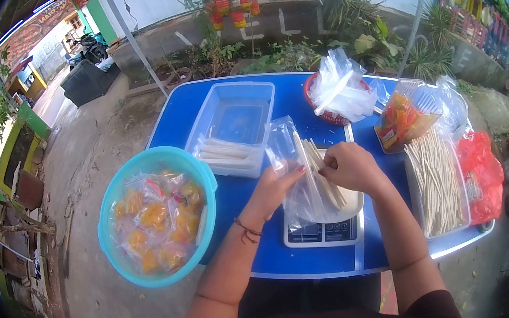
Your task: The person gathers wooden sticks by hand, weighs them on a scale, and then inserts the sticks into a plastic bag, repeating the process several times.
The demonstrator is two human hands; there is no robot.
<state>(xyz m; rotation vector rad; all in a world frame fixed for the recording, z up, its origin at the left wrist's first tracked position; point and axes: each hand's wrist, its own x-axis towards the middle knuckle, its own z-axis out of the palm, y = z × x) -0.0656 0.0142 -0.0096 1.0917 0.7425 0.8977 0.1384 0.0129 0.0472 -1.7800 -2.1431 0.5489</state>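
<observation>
My left hand (276, 186) pinches a clear plastic bag (285, 149) and holds it upright over the scale. Pale sticks (325, 173) stand at the bag, slanting down toward the plate. My right hand (349, 167) has its fingers closed on the upper part of these sticks. Below both hands a cream plate (351, 207) rests on a white digital scale (320, 242). Left of the hands, a clear plastic box (230, 108) holds several packed bundles (226, 151) at its near end. A tray of loose sticks (438, 182) lies to the right.
A turquoise basin (104, 229) with bagged orange items stands at the left. On the blue table (177, 114) are a red basket (311, 93) of plastic bags, a container with orange packets (401, 116) and a red plastic bag (480, 168) at the right edge.
</observation>
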